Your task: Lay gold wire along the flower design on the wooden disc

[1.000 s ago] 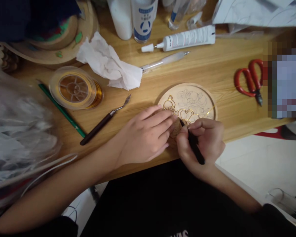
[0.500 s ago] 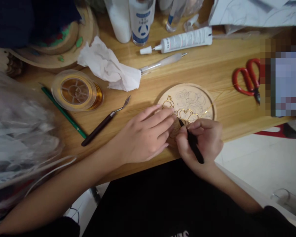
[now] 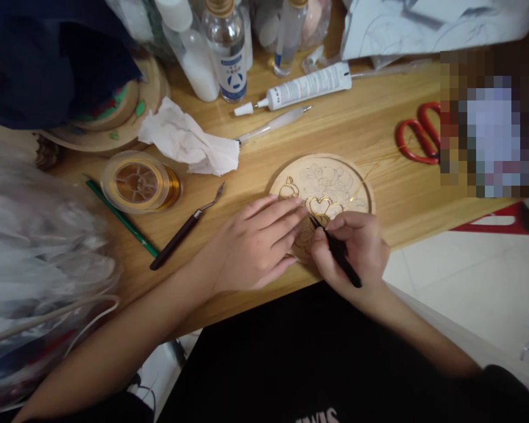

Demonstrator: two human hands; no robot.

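A round wooden plate with a pencil drawing lies near the table's front edge. Gold wire follows some of its lines, including a heart shape, and a loose end runs off to the right. My left hand rests with fingers stretched over the plate's left side. Black tweezers are pinched in my right hand, their tips on the drawing close to my left fingertips. What the tips touch is too small to make out.
Left of the plate lie a spool of gold wire, a green pencil and a small palette knife. Behind are crumpled tissue, a glue tube, a pen-like tool and bottles. Red-handled scissors lie right.
The camera view has shifted a little, so the table items appear moved. My left hand stays spread on the plate, and the tweezers remain in my right hand at nearly the same spot.
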